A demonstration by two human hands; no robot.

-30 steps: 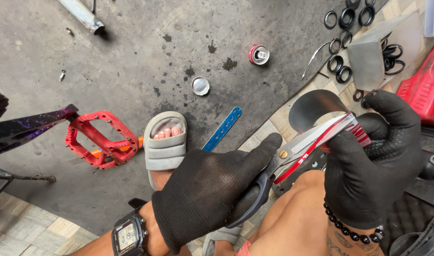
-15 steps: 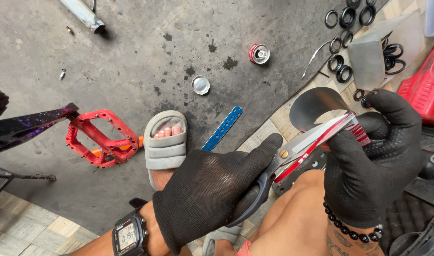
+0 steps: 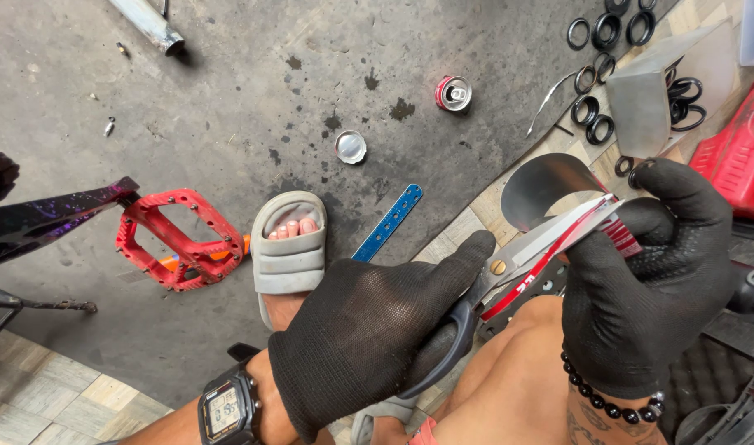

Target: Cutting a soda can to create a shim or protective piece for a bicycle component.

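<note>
Stained grey concrete floor (image 3: 229, 107) fills the view, with pale tiles along its lower edge. At far left lies a red bicycle pedal (image 3: 179, 239) on its crank, then a foot in a grey sandal (image 3: 288, 247) and a blue perforated strip (image 3: 387, 222). Further back sit a round metal cap (image 3: 350, 147) and a cut drink can (image 3: 453, 92). The left hand (image 3: 369, 330), in a black glove, is clenched around the scissors (image 3: 517, 255) handles. Its blades bite into a curved sheet of thin metal (image 3: 550, 181), which the gloved right hand (image 3: 641, 288) pinches between thumb and fingers. Since a second ago both hands hold almost unmoved; the sheet curls slightly differently. Black rubber rings (image 3: 599, 107) lie scattered at upper right.
</note>
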